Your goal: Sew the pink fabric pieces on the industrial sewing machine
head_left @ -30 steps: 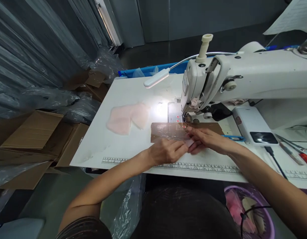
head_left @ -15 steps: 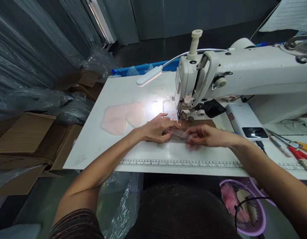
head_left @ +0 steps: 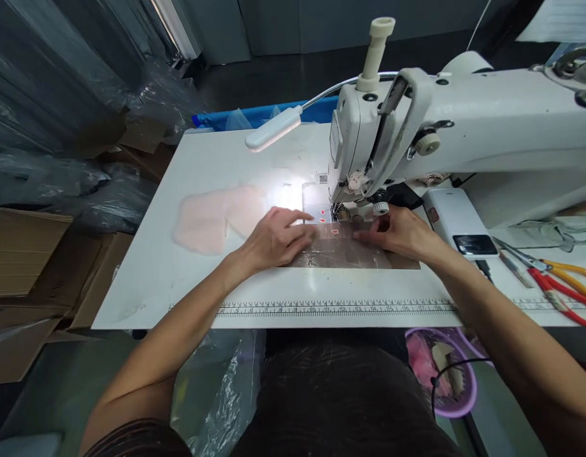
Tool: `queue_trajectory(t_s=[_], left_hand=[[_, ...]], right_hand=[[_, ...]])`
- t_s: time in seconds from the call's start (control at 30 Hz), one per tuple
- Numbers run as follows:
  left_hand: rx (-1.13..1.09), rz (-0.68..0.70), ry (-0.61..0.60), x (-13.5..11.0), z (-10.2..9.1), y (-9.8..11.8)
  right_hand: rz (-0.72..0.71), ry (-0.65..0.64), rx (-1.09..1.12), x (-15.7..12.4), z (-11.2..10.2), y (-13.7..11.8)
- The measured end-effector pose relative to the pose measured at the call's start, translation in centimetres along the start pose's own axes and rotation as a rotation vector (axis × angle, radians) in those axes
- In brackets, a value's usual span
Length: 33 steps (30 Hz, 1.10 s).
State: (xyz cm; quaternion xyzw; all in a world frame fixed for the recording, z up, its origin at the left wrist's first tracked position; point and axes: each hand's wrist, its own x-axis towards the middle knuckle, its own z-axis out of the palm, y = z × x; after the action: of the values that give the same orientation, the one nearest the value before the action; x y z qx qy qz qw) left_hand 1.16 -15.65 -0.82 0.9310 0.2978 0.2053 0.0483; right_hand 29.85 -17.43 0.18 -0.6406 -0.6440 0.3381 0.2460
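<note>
A brown strip [head_left: 402,261] with a clear plastic film [head_left: 340,255] over it lies on the table below the sewing machine's presser foot [head_left: 338,212]. Small red marks show on pale patches near the foot. My left hand [head_left: 276,236] rests palm down on the strip's left part, its fingers stretched toward the foot. On the other side, my right hand [head_left: 400,233] has its thumb and curled fingers at the film's upper edge, right of the foot; the fingertips are partly hidden.
The white sewing machine [head_left: 464,120] fills the right side, with a lit lamp [head_left: 274,129] by its head. A pale pink fabric piece [head_left: 202,219] lies left. A white device [head_left: 459,222] and red-handled pliers [head_left: 559,298] are right. A printed ruler [head_left: 331,309] follows the front edge; a purple basket [head_left: 468,393] stands below.
The clear film, bunched between both hands before, now lies flat over the brown strip. My right hand has moved up and right toward the machine; the left has shifted left. The view has moved slightly.
</note>
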Motion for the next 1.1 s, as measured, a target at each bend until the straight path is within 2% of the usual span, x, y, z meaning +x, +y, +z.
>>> queue_trajectory(t_s=[0.07, 0.13, 0.2, 0.27, 0.37, 0.4, 0.47, 0.53, 0.6, 0.7, 0.8, 0.9, 1.0, 1.1], left_hand=[[-0.105, 0.130, -0.101, -0.1, 0.2, 0.1], [-0.141, 0.141, -0.126, -0.2, 0.3, 0.3], [-0.198, 0.031, -0.079, -0.2, 0.0, 0.4], [-0.399, -0.136, -0.078, -0.3, -0.6, 0.2], [-0.770, -0.354, -0.198, -0.5, -1.8, 0.1], [-0.823, -0.413, -0.236, -0.6, -2.1, 0.1], [-0.794, -0.517, -0.259, -0.7, -2.2, 0.3], [-0.733, -0.584, -0.225, -0.8, -1.8, 0.6], [-0.723, -0.614, -0.161, -0.8, -1.0, 1.1], [-0.701, -0.647, -0.073, -0.6, 0.2, 1.7], [-0.592, -0.676, 0.023, -0.2, 0.7, 2.0], [-0.535, -0.726, 0.055, 0.1, 0.3, 1.8], [-0.600, -0.761, 0.014, 0.2, -0.1, 1.2], [-0.654, -0.804, 0.028, 0.2, -0.1, 0.6]], right_hand=[[0.016, -0.019, -0.061, -0.7, -0.1, 0.0], [0.050, -0.067, -0.024, -1.1, 0.4, -0.4], [0.086, -0.137, 0.144, -1.1, 1.5, -1.4], [0.128, -0.195, 0.354, -0.7, 3.1, -2.8], [0.138, -0.270, 0.621, 0.1, 5.2, -5.0], [0.117, -0.305, 0.676, 0.3, 5.7, -5.4], [0.055, -0.347, 0.697, 0.5, 5.9, -5.5], [-0.025, -0.298, 0.565, 0.2, 5.4, -4.7], [-0.151, -0.193, 0.290, -0.3, 4.7, -3.3], [-0.478, -0.139, -0.145, -1.2, 3.9, -1.2], [-0.723, -0.097, -0.389, -1.1, 4.0, 0.1], [-0.768, -0.054, -0.398, -0.2, 4.2, 0.8], [-0.764, -0.053, -0.326, 0.7, 4.2, 1.3], [-0.754, -0.049, -0.271, 1.1, 4.2, 1.7]])
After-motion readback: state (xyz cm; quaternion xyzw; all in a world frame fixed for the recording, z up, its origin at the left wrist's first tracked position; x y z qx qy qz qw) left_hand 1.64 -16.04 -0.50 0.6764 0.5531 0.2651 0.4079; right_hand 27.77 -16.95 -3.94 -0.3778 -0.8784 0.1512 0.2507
